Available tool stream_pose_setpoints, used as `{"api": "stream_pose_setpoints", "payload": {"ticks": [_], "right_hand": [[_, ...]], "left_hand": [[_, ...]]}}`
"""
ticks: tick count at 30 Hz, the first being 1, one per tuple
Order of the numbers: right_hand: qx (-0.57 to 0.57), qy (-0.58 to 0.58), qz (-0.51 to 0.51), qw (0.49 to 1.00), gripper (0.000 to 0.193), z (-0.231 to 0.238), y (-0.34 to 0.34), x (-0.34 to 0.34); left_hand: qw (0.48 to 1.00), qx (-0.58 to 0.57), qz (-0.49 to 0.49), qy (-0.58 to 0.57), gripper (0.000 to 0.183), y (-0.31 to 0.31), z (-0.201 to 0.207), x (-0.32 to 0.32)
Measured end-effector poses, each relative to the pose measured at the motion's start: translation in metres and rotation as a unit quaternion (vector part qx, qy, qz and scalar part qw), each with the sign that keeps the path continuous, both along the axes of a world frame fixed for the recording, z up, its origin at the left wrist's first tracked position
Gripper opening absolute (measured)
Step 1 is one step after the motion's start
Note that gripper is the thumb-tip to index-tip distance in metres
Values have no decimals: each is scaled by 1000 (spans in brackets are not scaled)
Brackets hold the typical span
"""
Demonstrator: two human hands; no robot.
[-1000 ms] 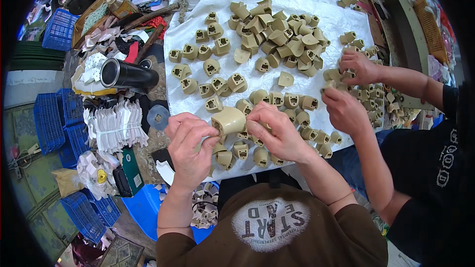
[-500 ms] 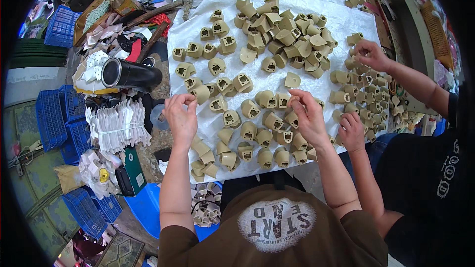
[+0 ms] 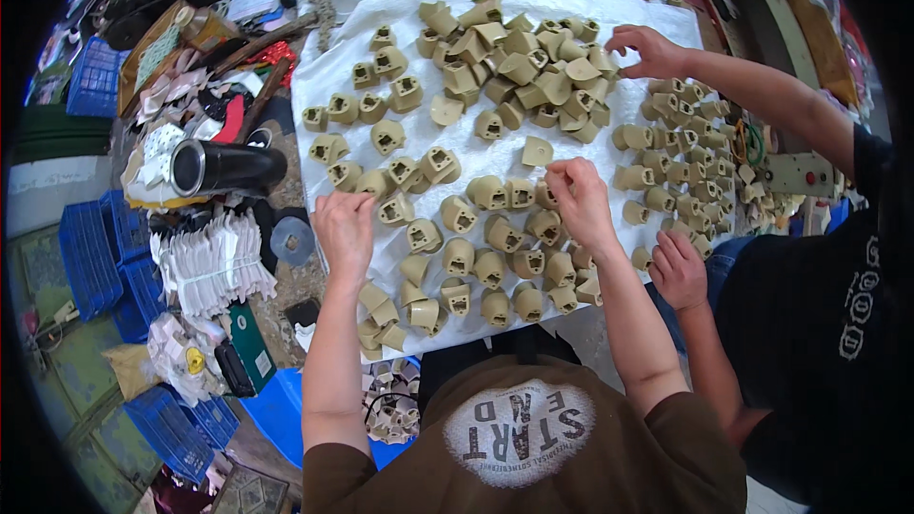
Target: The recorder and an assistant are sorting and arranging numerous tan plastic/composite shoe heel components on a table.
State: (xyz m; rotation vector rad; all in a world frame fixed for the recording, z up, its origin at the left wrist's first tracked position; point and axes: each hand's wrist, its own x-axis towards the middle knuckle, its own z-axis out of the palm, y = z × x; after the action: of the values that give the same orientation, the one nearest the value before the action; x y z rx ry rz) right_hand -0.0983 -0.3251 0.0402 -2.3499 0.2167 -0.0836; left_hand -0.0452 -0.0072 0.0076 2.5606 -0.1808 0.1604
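Observation:
Many tan plastic caps, hollow and rounded with notched openings, stand across a white woven sheet (image 3: 314,148). My left hand (image 3: 345,233) is over the sheet's left side, thumb and fingers pinched, close to a tan cap (image 3: 345,175). Whatever lies between those fingertips, if anything, is hidden. My right hand (image 3: 583,205) hovers at the right of the loose rows, its fingers curled together beside another tan cap (image 3: 546,194). I cannot make out what that hand holds. Just beyond it a single cap (image 3: 537,151) shows its smooth side.
A heap of caps (image 3: 519,67) rises farther back. At right, a co-worker's hand (image 3: 652,52) reaches over the heap's edge, and their other hand (image 3: 679,271) rests by the rows. Left are a black cylinder (image 3: 228,168), a bundle of white pieces (image 3: 211,262) and blue crates (image 3: 90,257).
The whole view has shifted a little. My left hand's fingers have drawn closer together, and my right hand's fingers have curled in. The co-worker's far hand has moved left toward the heap.

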Motion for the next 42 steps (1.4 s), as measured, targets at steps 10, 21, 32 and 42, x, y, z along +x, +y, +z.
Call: {"api": "stream_pose_setpoints", "payload": {"ticks": [10, 21, 32, 42], "right_hand": [[-218, 161, -14, 962, 24, -27, -33, 45], [-249, 101, 56, 961, 13, -32, -10, 39], [-201, 60, 41, 977, 26, -3, -8, 52], [-325, 5, 123, 938, 14, -32, 21, 62]], "left_hand": [[987, -100, -115, -61, 9, -59, 31, 15], [930, 213, -283, -100, 11, -169, -20, 63], [944, 189, -265, -58, 8, -144, 6, 65], [920, 247, -306, -4, 13, -145, -5, 53]]}}
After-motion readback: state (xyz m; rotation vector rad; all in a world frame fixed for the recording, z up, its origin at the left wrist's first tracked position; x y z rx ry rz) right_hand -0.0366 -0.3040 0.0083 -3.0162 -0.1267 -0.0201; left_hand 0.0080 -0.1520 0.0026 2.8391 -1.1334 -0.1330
